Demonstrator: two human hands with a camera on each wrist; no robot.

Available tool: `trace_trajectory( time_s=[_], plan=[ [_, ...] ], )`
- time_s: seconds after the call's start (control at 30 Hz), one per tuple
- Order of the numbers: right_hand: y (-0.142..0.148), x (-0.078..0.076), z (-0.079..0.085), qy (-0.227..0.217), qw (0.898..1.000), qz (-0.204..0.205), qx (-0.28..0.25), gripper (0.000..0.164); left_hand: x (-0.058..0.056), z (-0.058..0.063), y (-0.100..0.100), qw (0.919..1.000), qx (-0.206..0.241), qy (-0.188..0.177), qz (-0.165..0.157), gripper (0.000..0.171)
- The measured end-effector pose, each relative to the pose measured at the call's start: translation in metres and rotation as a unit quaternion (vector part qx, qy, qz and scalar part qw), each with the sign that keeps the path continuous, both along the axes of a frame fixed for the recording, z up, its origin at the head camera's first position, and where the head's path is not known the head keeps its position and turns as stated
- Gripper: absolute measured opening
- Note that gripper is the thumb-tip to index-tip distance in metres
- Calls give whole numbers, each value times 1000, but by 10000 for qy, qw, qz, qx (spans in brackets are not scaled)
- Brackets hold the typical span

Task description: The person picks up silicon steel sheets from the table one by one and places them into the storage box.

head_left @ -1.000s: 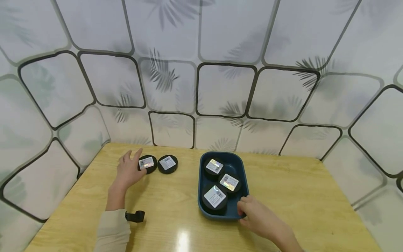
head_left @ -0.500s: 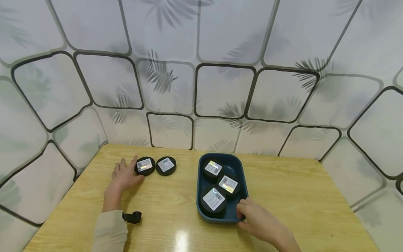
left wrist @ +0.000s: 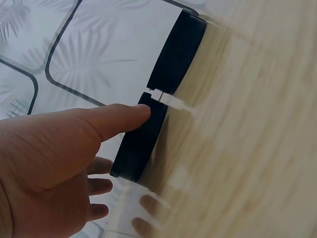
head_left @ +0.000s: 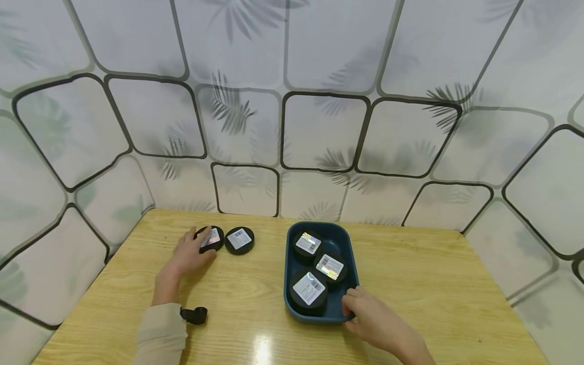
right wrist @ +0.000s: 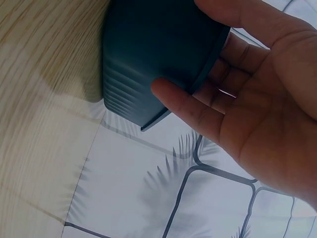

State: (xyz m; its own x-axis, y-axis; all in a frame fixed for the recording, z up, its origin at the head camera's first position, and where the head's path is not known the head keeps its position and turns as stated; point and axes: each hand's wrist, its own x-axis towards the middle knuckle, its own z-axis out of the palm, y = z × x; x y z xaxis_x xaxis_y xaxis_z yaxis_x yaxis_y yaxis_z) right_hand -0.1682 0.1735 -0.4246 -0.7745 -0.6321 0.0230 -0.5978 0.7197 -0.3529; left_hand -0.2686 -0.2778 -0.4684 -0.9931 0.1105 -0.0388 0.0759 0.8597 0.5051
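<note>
Two rolls of black tape lie side by side at the table's back left, each with a white label on top. My left hand (head_left: 189,253) reaches around the left tape roll (head_left: 217,247), its thumb (left wrist: 131,116) against the near side and the forefinger over the label in the head view. The right tape roll (head_left: 244,247) lies just beside it. My right hand (head_left: 376,317) grips the rim of a dark blue tray (head_left: 292,309) at its near right corner. In the tray sit a far tape roll (head_left: 307,244), a middle one (head_left: 330,268) and a near one (head_left: 309,290).
A light wooden table (head_left: 424,284) carries everything. Behind it and at both sides hangs a pale curtain (head_left: 246,126) with dark cell outlines and leaf prints. A black band with a small block (head_left: 195,315) is worn on my left wrist.
My left hand first settles lower beside the left tape roll, then shifts right so the forefinger covers part of its label. The right hand stays at the tray corner.
</note>
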Motion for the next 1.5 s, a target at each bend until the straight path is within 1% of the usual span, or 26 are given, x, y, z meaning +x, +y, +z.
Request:
trace_trajectory(
  time_s=[0.1,0.3,0.5,0.63,0.87,1.1,1.27,1.5],
  plan=[
    [0,1,0,-14,10000,1,12,26,-1,-2,2,9999,73,73,-9,71],
    [-2,2,0,-12,10000,38,24,27,-3,-6,5,9995,249,-77,153,74],
    [-4,3,0,-87,10000,47,9,26,-3,-7,7,9998,101,-20,189,71],
    [-4,5,1,-84,9999,31,-50,26,-3,-6,8,9997,108,-86,218,69],
    [-4,4,1,67,9999,80,-98,26,0,0,10,9993,-42,-318,217,65],
    [-2,3,1,120,9997,121,-152,27,3,2,11,9990,-189,-357,180,66],
    [-2,3,0,71,9998,118,-161,27,6,5,13,9988,-181,-409,209,68],
    [1,2,1,341,9991,167,-165,28,9,8,17,9988,-78,-414,246,67]
  ],
)
